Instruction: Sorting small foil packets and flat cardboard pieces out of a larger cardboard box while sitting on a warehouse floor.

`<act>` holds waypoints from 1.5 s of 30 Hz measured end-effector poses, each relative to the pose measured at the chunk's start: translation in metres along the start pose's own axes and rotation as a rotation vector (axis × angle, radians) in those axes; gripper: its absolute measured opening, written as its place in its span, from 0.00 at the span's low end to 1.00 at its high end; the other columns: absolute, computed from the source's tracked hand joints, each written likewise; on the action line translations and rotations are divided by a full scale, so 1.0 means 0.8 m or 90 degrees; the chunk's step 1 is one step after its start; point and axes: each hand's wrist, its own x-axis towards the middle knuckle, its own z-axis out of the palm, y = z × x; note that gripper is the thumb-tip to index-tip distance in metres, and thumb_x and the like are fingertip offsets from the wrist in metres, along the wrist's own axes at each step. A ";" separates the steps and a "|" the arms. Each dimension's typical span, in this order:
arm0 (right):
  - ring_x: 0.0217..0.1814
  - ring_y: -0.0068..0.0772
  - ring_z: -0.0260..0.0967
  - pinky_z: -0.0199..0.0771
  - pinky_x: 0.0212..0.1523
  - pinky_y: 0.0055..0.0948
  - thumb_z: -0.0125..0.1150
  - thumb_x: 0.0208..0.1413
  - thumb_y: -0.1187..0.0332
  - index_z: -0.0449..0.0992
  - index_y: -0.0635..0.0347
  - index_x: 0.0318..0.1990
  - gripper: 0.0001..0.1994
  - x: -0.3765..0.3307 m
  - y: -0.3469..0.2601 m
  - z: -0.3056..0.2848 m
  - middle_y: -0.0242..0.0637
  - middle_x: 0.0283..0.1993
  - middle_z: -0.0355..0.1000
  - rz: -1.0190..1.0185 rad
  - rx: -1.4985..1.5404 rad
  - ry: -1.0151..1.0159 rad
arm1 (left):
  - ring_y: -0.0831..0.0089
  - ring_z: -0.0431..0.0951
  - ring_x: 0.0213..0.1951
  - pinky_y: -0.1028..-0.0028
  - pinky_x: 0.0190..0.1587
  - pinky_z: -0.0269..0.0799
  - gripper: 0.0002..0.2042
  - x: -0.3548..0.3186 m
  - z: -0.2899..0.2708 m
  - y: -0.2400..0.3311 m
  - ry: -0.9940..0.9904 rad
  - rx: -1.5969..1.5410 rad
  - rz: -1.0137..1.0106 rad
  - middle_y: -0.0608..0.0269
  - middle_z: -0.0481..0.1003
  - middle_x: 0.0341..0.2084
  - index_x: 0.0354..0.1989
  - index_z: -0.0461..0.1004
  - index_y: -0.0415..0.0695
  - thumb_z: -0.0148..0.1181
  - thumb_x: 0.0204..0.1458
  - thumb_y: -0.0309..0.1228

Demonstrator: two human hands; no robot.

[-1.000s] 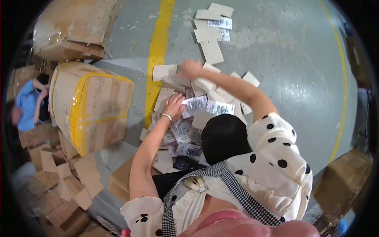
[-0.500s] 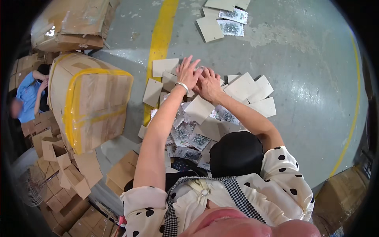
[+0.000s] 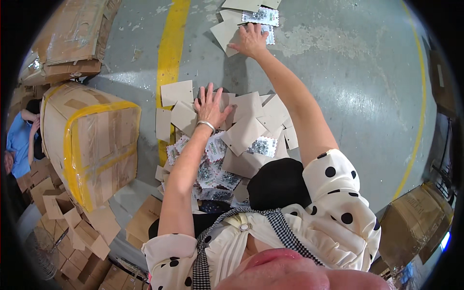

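Observation:
A loose pile of beige cardboard cards (image 3: pixel 242 136), some with a small punched hole, lies on the floor in front of me. Mixed in, mostly on the near side, are clear printed packets (image 3: pixel 215 147) with zigzag edges and silvery contents. My left hand (image 3: pixel 212 108), fingers spread, lies flat on cards at the pile's far left; a bracelet circles its wrist. Stretched far forward, my right hand (image 3: pixel 251 42) has its fingers apart over a smaller group of cards (image 3: pixel 225 33). Its fingertips reach the edge of a silvery packet (image 3: pixel 261 17) there.
A big carton (image 3: pixel 111 150) edged with yellow tape stands at the left, another carton (image 3: pixel 72 38) behind it. Small open boxes (image 3: pixel 87 232) heap up at the lower left, near a person in blue (image 3: pixel 20 140). A wrapped carton (image 3: pixel 415 222) sits at the right.
My right hand has left the main pile and reached forward to the far cards. My left hand has shifted slightly left and flattened on the cards. The view has moved too.

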 end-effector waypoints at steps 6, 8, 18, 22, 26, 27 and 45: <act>0.67 0.52 0.46 0.48 0.55 0.71 0.63 0.40 0.44 0.68 0.36 0.51 0.27 0.013 0.073 0.009 0.36 0.61 0.57 -0.045 0.017 -0.023 | 0.47 0.45 0.67 0.43 0.61 0.47 0.36 0.004 -0.018 0.006 -0.036 0.016 0.013 0.53 0.46 0.67 0.63 0.59 0.51 0.59 0.45 0.52; 0.67 0.52 0.46 0.48 0.55 0.70 0.63 0.40 0.42 0.68 0.37 0.52 0.29 0.012 0.075 0.006 0.37 0.61 0.57 -0.054 0.021 -0.077 | 0.46 0.45 0.66 0.42 0.60 0.48 0.36 0.002 -0.020 0.007 -0.044 0.019 -0.002 0.52 0.47 0.67 0.62 0.59 0.50 0.59 0.46 0.52; 0.65 0.49 0.49 0.48 0.56 0.69 0.68 0.33 0.39 0.68 0.50 0.53 0.39 0.014 0.015 0.004 0.39 0.60 0.59 0.045 0.011 -0.055 | 0.42 0.44 0.66 0.40 0.61 0.47 0.36 0.003 -0.024 0.018 -0.062 0.008 0.000 0.50 0.46 0.66 0.63 0.58 0.48 0.59 0.47 0.52; 0.63 0.47 0.54 0.53 0.55 0.64 0.68 0.33 0.39 0.67 0.52 0.54 0.40 -0.010 0.092 -0.019 0.39 0.59 0.60 -0.036 -0.015 -0.101 | 0.43 0.43 0.66 0.40 0.61 0.47 0.36 0.002 -0.025 0.010 -0.060 0.011 -0.002 0.50 0.45 0.67 0.63 0.57 0.49 0.58 0.47 0.52; 0.63 0.48 0.54 0.53 0.55 0.64 0.66 0.33 0.36 0.66 0.54 0.55 0.43 0.008 0.149 -0.061 0.41 0.61 0.59 0.003 -0.169 -0.205 | 0.43 0.43 0.66 0.41 0.61 0.47 0.36 0.000 -0.027 0.008 -0.062 0.017 -0.010 0.50 0.45 0.67 0.63 0.57 0.49 0.57 0.47 0.52; 0.64 0.48 0.53 0.52 0.56 0.64 0.65 0.34 0.36 0.66 0.55 0.56 0.43 0.023 0.141 -0.065 0.41 0.61 0.59 -0.011 -0.136 -0.177 | 0.43 0.43 0.66 0.41 0.61 0.47 0.36 0.001 -0.029 0.008 -0.061 0.018 -0.010 0.50 0.45 0.67 0.63 0.57 0.49 0.57 0.47 0.52; 0.67 0.50 0.50 0.50 0.56 0.71 0.60 0.39 0.34 0.65 0.57 0.56 0.42 0.120 0.076 -0.036 0.42 0.62 0.58 -0.004 -0.144 -0.128 | 0.44 0.41 0.67 0.42 0.61 0.47 0.37 0.002 -0.031 0.005 -0.093 0.030 -0.004 0.51 0.43 0.67 0.63 0.56 0.51 0.54 0.47 0.57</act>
